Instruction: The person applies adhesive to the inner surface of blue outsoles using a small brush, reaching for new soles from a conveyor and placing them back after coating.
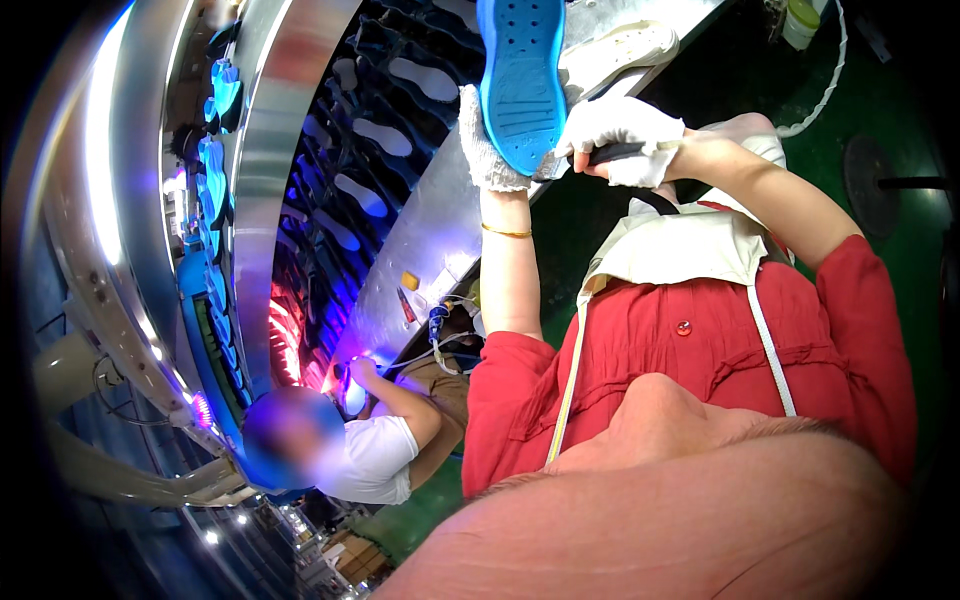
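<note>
Blue shoe piece [522, 95]: top centre of frame, held up in front of the worktop [425, 215]; far end cut off by frame edge.
Long axis: runs near top to bottom of frame, slight lean. Rounded end points down toward wearer; holed part points up. Toe or heel, cannot tell.
Facing: holed, grooved face toward camera.
Left hand [485, 145]: gloved, clamped on piece along its left edge; fingers beneath hidden. Likely gripped here to steady the piece and leave rounded end and right edge free.
Right hand [622, 135]: gloved, wrapped round dark-handled tool [618, 153], just right of rounded end. Short grip near the working end probably gives control. Tip small and blurred; contact cannot be confirmed.
Hands: near each other, on either side of rounded end, each with its own hold.
White shoe [635, 48]: upper right of centre, on worktop, behind right hand; presumably parked there within reach.
Pale soles [383, 137]: row in upper left of centre, beyond worktop, seemingly spaced to stay separate.
Yellow block [410, 281]: on worktop, mid-frame, well apart from hands.
Co-worker [375, 460]: lower left, white top.
</note>
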### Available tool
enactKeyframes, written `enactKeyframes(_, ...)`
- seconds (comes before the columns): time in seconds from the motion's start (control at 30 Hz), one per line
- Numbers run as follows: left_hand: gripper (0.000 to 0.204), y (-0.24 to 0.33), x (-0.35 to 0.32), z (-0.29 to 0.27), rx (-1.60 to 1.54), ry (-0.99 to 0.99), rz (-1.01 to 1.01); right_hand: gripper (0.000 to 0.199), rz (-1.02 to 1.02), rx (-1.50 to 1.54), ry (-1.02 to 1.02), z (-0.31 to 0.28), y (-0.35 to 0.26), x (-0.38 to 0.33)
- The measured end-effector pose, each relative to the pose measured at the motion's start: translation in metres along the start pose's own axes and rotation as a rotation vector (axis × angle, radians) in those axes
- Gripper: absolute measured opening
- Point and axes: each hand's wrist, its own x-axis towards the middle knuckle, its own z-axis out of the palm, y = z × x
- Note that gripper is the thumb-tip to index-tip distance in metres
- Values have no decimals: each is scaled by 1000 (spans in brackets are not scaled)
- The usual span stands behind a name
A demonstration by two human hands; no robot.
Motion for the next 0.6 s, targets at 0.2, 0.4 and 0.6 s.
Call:
enactKeyframes(0.2, 49, 6, 16, -19, 204, 221, -106, 12, 444, 81, -168, -27, -8, 13)
enactKeyframes(0.4, 32, 7, 26, -14, 235, 218, -175, 12, 154, -56, 2, -22, 10, 12)
enactKeyframes(0.6, 36, 3, 25, -23, 498, 224, -139, 12, 371, -101, -187, -45, 2, 18)
